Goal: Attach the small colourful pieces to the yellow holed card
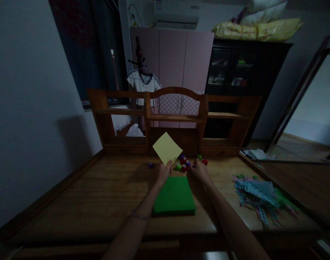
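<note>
My left hand (163,173) is closed on the lower corner of a pale yellow sheet (166,147), which tilts up above the desk and has small dark marks near its lower right edge. Beyond the near end of a flat green square block or stack (174,196), my right hand (200,169) reaches down with its fingers drawn together; what they hold, if anything, is too small and dark to make out. Between the hands lie several small round pieces with eye-like spots: green (178,167), red (184,168) and purple (188,163). Another red piece (205,162) and a green one (199,157) sit just past my right fingers.
A lone purple piece (150,165) lies left of my left hand. On the right of the wooden desk (108,191) is a heap of blue, green and pink plastic strips (259,193). A wooden shelf unit (175,117) stands along the far edge.
</note>
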